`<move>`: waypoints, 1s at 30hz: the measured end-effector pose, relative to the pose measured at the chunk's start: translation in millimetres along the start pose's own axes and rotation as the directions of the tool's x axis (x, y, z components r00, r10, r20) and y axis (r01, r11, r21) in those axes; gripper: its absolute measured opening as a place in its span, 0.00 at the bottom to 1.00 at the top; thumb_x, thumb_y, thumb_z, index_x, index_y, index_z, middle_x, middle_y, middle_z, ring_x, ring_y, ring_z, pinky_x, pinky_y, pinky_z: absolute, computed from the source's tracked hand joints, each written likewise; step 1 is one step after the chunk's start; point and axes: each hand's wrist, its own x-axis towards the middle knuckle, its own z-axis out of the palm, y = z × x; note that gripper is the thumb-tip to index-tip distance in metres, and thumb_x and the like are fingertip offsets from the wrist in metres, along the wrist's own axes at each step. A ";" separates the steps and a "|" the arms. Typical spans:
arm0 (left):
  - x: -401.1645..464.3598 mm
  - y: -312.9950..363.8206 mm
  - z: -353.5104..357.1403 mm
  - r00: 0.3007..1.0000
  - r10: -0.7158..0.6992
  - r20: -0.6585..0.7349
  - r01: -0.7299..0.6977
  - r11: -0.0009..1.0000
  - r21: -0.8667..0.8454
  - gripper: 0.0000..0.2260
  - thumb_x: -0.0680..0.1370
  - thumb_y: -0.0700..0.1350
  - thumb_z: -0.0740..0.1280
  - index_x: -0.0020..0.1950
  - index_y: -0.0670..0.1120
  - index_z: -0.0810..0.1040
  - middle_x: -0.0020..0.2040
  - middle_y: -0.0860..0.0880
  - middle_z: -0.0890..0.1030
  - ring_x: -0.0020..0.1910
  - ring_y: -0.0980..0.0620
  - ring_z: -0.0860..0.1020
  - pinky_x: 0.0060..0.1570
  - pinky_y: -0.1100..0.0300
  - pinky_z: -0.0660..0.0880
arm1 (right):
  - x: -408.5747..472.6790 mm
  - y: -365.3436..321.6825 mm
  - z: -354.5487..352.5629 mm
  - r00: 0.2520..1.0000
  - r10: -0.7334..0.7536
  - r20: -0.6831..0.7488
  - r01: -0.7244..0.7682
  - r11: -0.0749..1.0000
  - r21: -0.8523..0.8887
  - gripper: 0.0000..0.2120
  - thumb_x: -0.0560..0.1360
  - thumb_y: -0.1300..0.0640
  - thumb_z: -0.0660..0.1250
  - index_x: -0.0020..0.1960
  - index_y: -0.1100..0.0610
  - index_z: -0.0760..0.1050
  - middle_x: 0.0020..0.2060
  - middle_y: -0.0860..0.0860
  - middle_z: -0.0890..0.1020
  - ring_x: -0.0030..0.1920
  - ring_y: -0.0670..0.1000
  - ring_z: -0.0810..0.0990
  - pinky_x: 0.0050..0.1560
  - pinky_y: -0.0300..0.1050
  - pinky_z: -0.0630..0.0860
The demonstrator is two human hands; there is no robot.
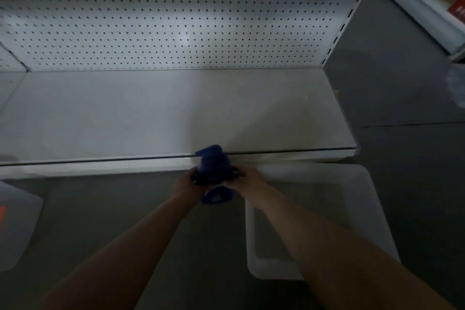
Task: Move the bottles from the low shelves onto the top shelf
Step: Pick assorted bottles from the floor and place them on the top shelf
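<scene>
A dark blue bottle (pixel 214 168) with a pale label near its base is held in front of the front edge of a wide white shelf (pixel 151 113). My left hand (pixel 187 181) grips its left side and my right hand (pixel 245 180) grips its right side. The bottle's top points up toward the shelf, and its cap overlaps the shelf's front lip. The frame is dim and blurred, so finer detail on the bottle is lost. No other bottles show.
A white pegboard back panel (pixel 163 33) rises behind the shelf. A white plastic bin (pixel 352 196) stands on the grey floor (pixel 402 83) under my right arm. Another pale bin (pixel 17 229) with an orange mark sits at the left edge.
</scene>
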 end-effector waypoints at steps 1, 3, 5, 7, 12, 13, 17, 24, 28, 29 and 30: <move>-7.1 9.3 -5.3 1.000 0.002 0.007 -0.002 1.000 -0.006 0.15 0.77 0.38 0.71 0.63 0.45 0.77 0.55 0.45 0.79 0.60 0.42 0.77 0.58 0.51 0.73 | -10.2 -9.9 -3.8 1.000 0.017 -0.002 -0.017 1.000 -0.009 0.24 0.73 0.58 0.76 0.68 0.55 0.78 0.60 0.56 0.84 0.61 0.58 0.82 0.65 0.57 0.77; -29.9 34.7 -17.3 0.999 0.013 0.037 -0.013 1.000 -0.007 0.21 0.75 0.41 0.74 0.68 0.42 0.76 0.60 0.44 0.80 0.62 0.41 0.77 0.63 0.48 0.73 | -32.6 -31.8 -14.0 0.999 0.026 -0.021 -0.026 1.000 -0.002 0.24 0.73 0.58 0.76 0.68 0.54 0.79 0.60 0.56 0.84 0.61 0.57 0.82 0.65 0.58 0.77; -52.9 59.2 -29.0 0.999 -0.001 0.049 0.004 0.998 -0.063 0.28 0.71 0.45 0.77 0.69 0.41 0.75 0.63 0.40 0.80 0.63 0.40 0.77 0.65 0.46 0.72 | -57.7 -55.6 -26.7 1.000 0.019 -0.024 -0.019 1.000 -0.006 0.24 0.73 0.59 0.76 0.68 0.55 0.78 0.61 0.56 0.84 0.61 0.56 0.82 0.65 0.56 0.77; -79.9 87.5 -41.2 0.998 -0.004 0.057 0.008 0.997 -0.071 0.26 0.71 0.43 0.78 0.68 0.41 0.76 0.60 0.41 0.80 0.63 0.40 0.77 0.64 0.46 0.73 | -83.8 -79.4 -40.5 1.000 0.020 -0.022 -0.020 1.000 -0.019 0.24 0.74 0.58 0.76 0.69 0.54 0.78 0.61 0.55 0.84 0.60 0.55 0.82 0.63 0.52 0.78; -144.3 161.0 -71.6 0.993 0.008 0.117 -0.007 1.000 -0.011 0.26 0.68 0.40 0.78 0.65 0.41 0.77 0.56 0.42 0.80 0.58 0.42 0.79 0.52 0.55 0.72 | -148.6 -142.4 -72.2 0.997 0.042 -0.059 -0.042 0.999 -0.003 0.28 0.73 0.56 0.77 0.71 0.54 0.75 0.62 0.55 0.83 0.60 0.54 0.82 0.61 0.47 0.78; -155.2 175.4 -77.8 0.993 0.022 0.118 -0.024 1.000 0.016 0.24 0.71 0.40 0.76 0.67 0.42 0.77 0.56 0.43 0.80 0.56 0.44 0.78 0.51 0.57 0.70 | -159.7 -155.1 -79.0 0.997 0.044 -0.066 -0.044 0.999 -0.003 0.29 0.73 0.56 0.77 0.72 0.54 0.75 0.62 0.55 0.83 0.60 0.55 0.82 0.60 0.46 0.78; -193.8 226.9 -100.0 0.990 0.060 0.130 -0.078 0.987 0.140 0.25 0.73 0.44 0.75 0.69 0.47 0.76 0.59 0.44 0.82 0.54 0.47 0.79 0.52 0.57 0.73 | -205.6 -203.5 -106.0 0.997 0.050 -0.062 -0.046 0.997 0.067 0.27 0.74 0.60 0.76 0.71 0.57 0.75 0.60 0.57 0.83 0.59 0.55 0.83 0.60 0.45 0.79; -264.0 316.6 -146.8 0.965 0.180 0.190 -0.211 0.965 0.156 0.39 0.57 0.62 0.70 0.66 0.47 0.77 0.55 0.46 0.84 0.54 0.46 0.82 0.56 0.54 0.77 | -285.4 -293.7 -149.3 0.993 0.036 -0.108 -0.026 0.995 0.099 0.27 0.71 0.60 0.79 0.69 0.56 0.77 0.56 0.57 0.85 0.56 0.56 0.84 0.62 0.54 0.80; -302.7 369.8 -170.3 0.951 0.209 0.228 -0.257 0.945 0.204 0.30 0.63 0.63 0.71 0.60 0.49 0.78 0.52 0.48 0.83 0.53 0.48 0.81 0.54 0.56 0.75 | -326.5 -340.4 -170.7 0.993 0.010 -0.117 0.001 0.996 0.091 0.30 0.68 0.56 0.80 0.69 0.57 0.78 0.55 0.58 0.86 0.55 0.57 0.85 0.62 0.60 0.80; -312.3 381.8 -176.9 0.947 0.220 0.235 -0.267 0.944 0.193 0.23 0.66 0.58 0.74 0.57 0.50 0.77 0.51 0.48 0.83 0.53 0.47 0.81 0.55 0.55 0.76 | -337.4 -352.3 -176.6 0.993 0.007 -0.118 0.006 0.994 0.105 0.30 0.68 0.56 0.80 0.69 0.57 0.77 0.55 0.58 0.86 0.55 0.57 0.85 0.61 0.59 0.81; -320.1 393.0 -182.8 0.944 0.237 0.231 -0.277 0.948 0.159 0.18 0.68 0.54 0.76 0.54 0.51 0.78 0.51 0.48 0.84 0.53 0.46 0.82 0.57 0.51 0.77 | -348.9 -366.1 -181.8 0.993 0.001 -0.119 0.012 0.994 0.108 0.29 0.69 0.57 0.80 0.69 0.57 0.77 0.56 0.58 0.85 0.55 0.56 0.85 0.60 0.55 0.82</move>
